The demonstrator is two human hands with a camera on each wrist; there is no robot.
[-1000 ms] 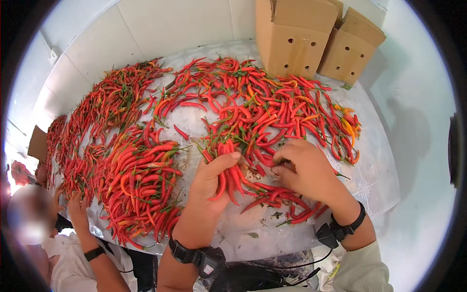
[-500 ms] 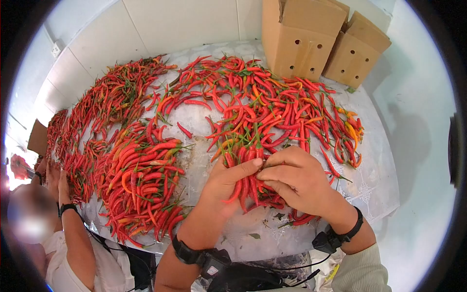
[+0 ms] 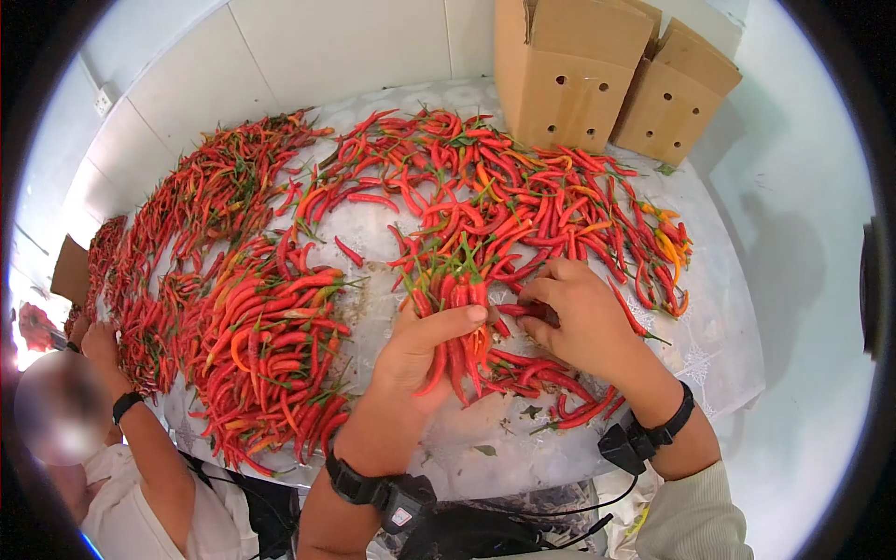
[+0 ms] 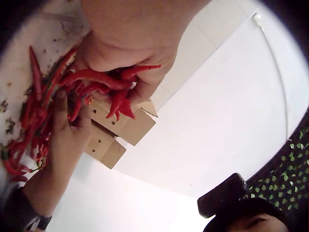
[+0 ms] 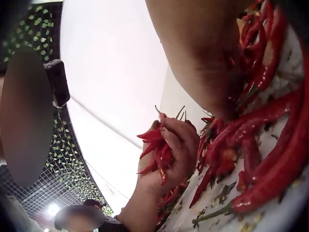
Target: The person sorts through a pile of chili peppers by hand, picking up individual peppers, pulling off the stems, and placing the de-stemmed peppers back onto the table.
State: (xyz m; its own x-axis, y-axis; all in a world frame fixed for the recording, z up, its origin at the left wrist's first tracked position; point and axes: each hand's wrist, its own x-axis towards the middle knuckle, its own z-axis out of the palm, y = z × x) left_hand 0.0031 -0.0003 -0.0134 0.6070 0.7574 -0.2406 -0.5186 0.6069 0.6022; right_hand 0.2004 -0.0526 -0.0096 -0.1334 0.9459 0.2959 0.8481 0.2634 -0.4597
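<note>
My left hand [image 3: 411,353] grips a bunch of red chili peppers [image 3: 457,359], thumb laid across the front, green stems pointing up and away. In the right wrist view the same bunch [image 5: 158,152] fans out from the curled fingers. To its right, my right hand [image 3: 595,317] reaches down at the near edge of a spread of chilies [image 3: 523,210]. Its bent fingers and thumb close on a red chili [image 3: 510,310], partly hidden by the fingers. More loose chilies [image 3: 551,376] lie on the table just below that hand.
A heap of chilies [image 3: 280,327], many laid side by side, lies to the left, with a longer pile [image 3: 205,201] behind it. Two cardboard boxes [image 3: 577,98] stand at the back right. Another person's hand [image 3: 101,345] works at the far left of the covered table [image 3: 467,471].
My right hand went from the chilies to the bunch in my left hand, then back right to the chilies. The left hand keeps its grip, its bunch now with stems upright. The other person's hands shifted.
</note>
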